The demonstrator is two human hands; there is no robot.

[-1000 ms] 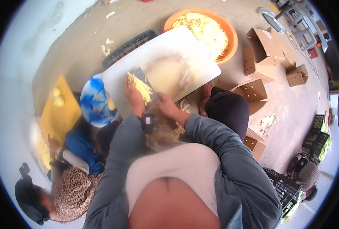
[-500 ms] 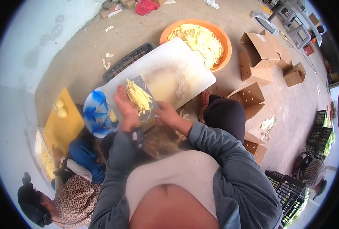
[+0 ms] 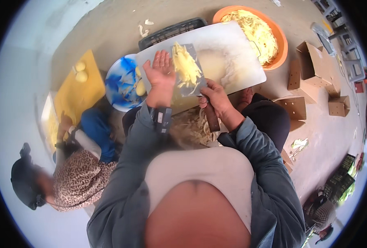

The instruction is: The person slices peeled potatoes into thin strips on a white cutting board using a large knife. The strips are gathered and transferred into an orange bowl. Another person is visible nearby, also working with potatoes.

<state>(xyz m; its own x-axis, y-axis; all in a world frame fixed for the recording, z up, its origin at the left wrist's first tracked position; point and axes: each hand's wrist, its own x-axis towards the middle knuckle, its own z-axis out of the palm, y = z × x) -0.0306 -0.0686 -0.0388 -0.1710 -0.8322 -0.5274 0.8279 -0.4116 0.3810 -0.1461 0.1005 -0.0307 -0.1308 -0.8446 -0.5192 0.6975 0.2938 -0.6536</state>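
My right hand point(image 3: 217, 99) grips a cleaver point(image 3: 189, 89) with a wide grey blade and a dark brown handle. The blade lies flat over the left part of a white cutting board point(image 3: 229, 41), bearing a heap of pale yellow potato strips point(image 3: 186, 65). Just left of the blade is my left hand point(image 3: 162, 71), palm up, fingers stretched out, holding nothing. Left of the board, a blue and white bowl point(image 3: 114, 86) has peeled potatoes point(image 3: 141, 88) at its right side.
An orange tub point(image 3: 283, 43) full of strips stands beyond the board's right corner, and a black crate point(image 3: 173, 32) behind it. Scraps point(image 3: 202, 124) lie below. At left a co-worker point(image 3: 80, 175) sits by a yellow board point(image 3: 74, 93) with potatoes. Cardboard boxes point(image 3: 315, 64) stand right.
The view has swung, shifting the scene rightward. The cleaver with its strips has moved farther over the board. My left hand has come away from the strips and spread its fingers.
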